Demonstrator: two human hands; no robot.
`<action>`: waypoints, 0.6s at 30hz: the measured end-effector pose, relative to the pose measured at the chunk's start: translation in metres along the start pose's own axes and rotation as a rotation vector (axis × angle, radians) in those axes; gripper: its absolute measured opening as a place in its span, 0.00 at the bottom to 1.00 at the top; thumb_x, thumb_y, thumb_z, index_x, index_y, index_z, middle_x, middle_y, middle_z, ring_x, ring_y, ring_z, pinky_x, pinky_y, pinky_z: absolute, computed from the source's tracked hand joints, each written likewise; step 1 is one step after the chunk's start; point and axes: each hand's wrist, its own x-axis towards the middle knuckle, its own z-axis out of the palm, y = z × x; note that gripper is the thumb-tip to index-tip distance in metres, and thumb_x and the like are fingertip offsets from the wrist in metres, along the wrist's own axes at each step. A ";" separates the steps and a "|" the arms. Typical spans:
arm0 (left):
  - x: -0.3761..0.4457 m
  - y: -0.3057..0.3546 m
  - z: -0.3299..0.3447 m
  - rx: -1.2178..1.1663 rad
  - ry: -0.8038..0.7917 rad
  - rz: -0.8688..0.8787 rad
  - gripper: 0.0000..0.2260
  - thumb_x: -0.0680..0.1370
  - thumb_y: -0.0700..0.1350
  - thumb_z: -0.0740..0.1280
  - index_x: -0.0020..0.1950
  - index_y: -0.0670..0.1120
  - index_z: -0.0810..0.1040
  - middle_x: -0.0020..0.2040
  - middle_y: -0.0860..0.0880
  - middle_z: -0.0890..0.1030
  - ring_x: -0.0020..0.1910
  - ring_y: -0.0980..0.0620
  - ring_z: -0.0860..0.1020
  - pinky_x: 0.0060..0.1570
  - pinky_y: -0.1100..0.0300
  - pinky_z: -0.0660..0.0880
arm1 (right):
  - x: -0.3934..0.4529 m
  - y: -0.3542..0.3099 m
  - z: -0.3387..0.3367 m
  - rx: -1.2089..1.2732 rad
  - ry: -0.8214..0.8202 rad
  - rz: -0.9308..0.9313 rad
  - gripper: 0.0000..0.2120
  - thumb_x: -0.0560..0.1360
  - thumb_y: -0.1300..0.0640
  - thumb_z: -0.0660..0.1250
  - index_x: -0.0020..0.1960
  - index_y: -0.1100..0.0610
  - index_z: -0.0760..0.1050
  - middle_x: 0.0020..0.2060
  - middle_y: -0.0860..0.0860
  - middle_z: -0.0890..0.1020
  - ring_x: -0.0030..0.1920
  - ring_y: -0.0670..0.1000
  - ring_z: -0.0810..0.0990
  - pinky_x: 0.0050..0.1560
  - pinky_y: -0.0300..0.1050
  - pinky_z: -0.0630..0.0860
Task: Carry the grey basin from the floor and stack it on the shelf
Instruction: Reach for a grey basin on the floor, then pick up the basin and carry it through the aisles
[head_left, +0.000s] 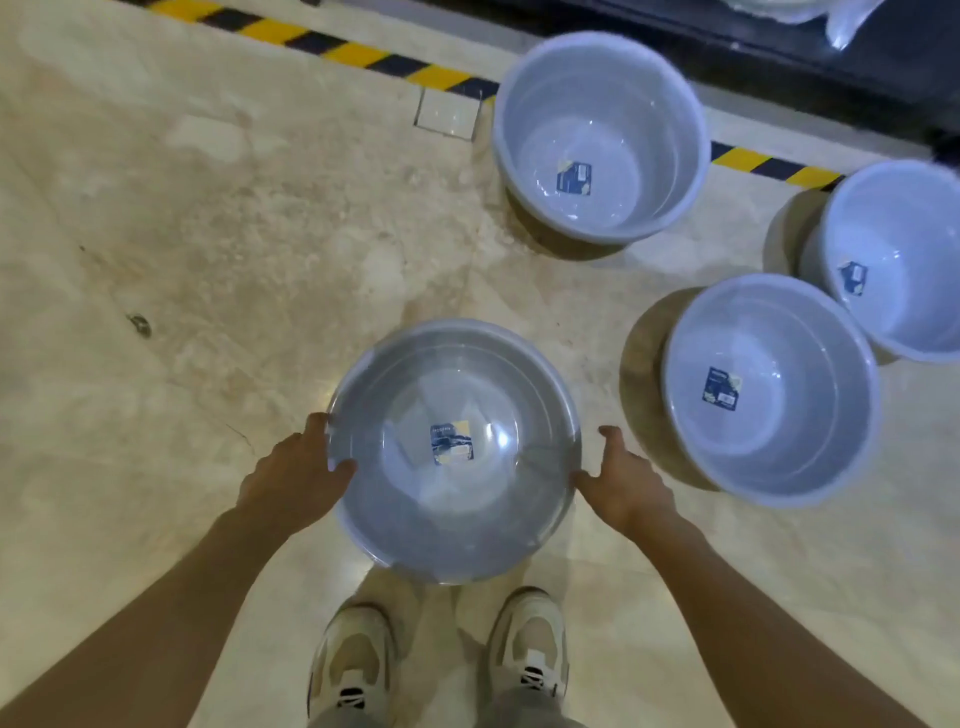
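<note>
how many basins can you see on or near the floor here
4: the grey basin between both hands, one lighter basin by the striped tape, one at right, one cut off at the right edge.

Three pale plastic tubs (602, 135) with blue labels stand on the beige marble floor (208, 234) near a yellow-and-black striped tape line (353, 52), above two beige sneakers (441, 660).
</note>
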 end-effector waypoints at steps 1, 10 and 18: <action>0.007 -0.002 0.008 -0.017 0.004 -0.024 0.26 0.78 0.54 0.68 0.71 0.50 0.61 0.52 0.43 0.80 0.48 0.37 0.79 0.46 0.48 0.73 | 0.008 0.001 0.008 0.007 0.007 0.015 0.36 0.76 0.42 0.65 0.78 0.49 0.54 0.59 0.58 0.80 0.57 0.63 0.80 0.49 0.53 0.72; 0.026 -0.011 0.046 -0.089 0.118 -0.105 0.16 0.78 0.45 0.67 0.53 0.47 0.59 0.35 0.45 0.71 0.32 0.40 0.73 0.37 0.47 0.72 | 0.036 0.001 0.049 0.136 0.019 0.036 0.17 0.75 0.50 0.67 0.55 0.53 0.61 0.45 0.55 0.76 0.42 0.61 0.75 0.43 0.50 0.72; -0.020 0.002 -0.025 -0.090 0.066 -0.004 0.17 0.77 0.48 0.69 0.51 0.47 0.60 0.38 0.41 0.79 0.30 0.35 0.79 0.37 0.43 0.80 | -0.014 -0.012 -0.002 0.216 0.035 0.024 0.15 0.75 0.54 0.65 0.56 0.54 0.61 0.44 0.54 0.75 0.43 0.61 0.78 0.42 0.52 0.75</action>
